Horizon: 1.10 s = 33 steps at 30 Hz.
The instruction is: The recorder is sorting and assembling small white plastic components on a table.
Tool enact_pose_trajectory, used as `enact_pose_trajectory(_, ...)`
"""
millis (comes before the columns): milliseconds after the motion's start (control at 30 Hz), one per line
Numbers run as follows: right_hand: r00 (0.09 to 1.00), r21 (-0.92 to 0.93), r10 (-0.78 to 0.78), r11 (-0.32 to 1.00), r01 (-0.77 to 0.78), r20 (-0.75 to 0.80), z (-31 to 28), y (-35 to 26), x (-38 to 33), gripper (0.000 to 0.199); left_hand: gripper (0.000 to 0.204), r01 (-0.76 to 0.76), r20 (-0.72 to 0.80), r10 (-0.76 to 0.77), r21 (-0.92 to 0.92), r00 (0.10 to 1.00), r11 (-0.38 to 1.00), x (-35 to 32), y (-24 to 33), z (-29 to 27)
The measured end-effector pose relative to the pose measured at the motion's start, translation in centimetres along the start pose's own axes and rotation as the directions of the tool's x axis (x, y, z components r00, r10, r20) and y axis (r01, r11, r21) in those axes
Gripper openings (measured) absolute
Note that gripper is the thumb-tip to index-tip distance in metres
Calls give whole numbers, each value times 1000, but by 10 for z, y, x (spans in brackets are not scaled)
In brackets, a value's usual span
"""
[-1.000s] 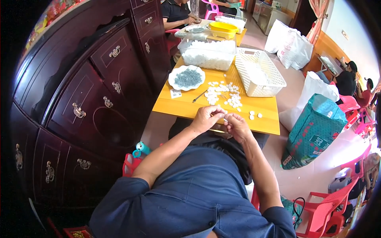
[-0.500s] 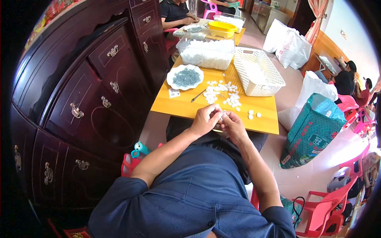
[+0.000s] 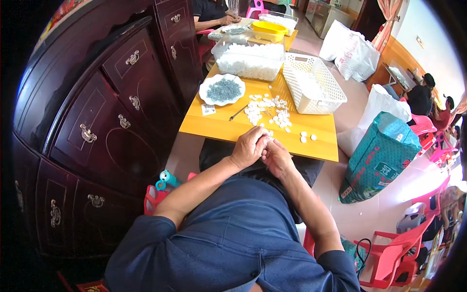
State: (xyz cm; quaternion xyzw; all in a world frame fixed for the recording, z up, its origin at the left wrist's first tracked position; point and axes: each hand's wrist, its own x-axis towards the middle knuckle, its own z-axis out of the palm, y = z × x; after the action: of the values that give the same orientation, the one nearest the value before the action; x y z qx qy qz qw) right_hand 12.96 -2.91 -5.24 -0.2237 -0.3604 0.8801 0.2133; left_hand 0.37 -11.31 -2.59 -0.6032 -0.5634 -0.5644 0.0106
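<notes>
My left hand and my right hand are pressed together at the near edge of a low yellow table. Their fingertips pinch a small white piece between them. Just beyond the hands lies a scatter of several small white pieces. A thin dark tool lies on the table to the left of that scatter. A white plate of small grey parts stands at the table's far left.
A clear tub of white pieces and a white lattice basket stand at the back of the table. A dark wooden cabinet fills the left. A green sack and red plastic chairs are on the right. Other people sit farther off.
My two hands have drawn slightly back toward me along the table's near edge and stay pressed together. The view has shifted a little.
</notes>
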Motion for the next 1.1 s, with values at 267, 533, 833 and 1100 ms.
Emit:
enact_pose_trajectory(267, 996, -156, -59, 987, 49, -65, 4, 3, -2, 17, 5, 98, 63, -95, -44, 993, 994, -2, 6, 2)
enact_pose_trajectory(533, 997, -290, -80, 954, 77, 1, 3, -7, -4, 22, 6, 146, -7, -147, -65, 989, 987, 0, -8, 2)
enact_pose_trajectory(833, 994, -236, -100, 968, 87, -44, 6, -17, -5, 19, 13, 198, -12, -204, -193, 979, 961, 0, -24, 1)
enact_pose_trajectory(1100, 970, -264, -224, 945, 193, -91, 0, -22, -6, 16, 11, 248, 57, -242, -151, 969, 957, -1, -17, -1)
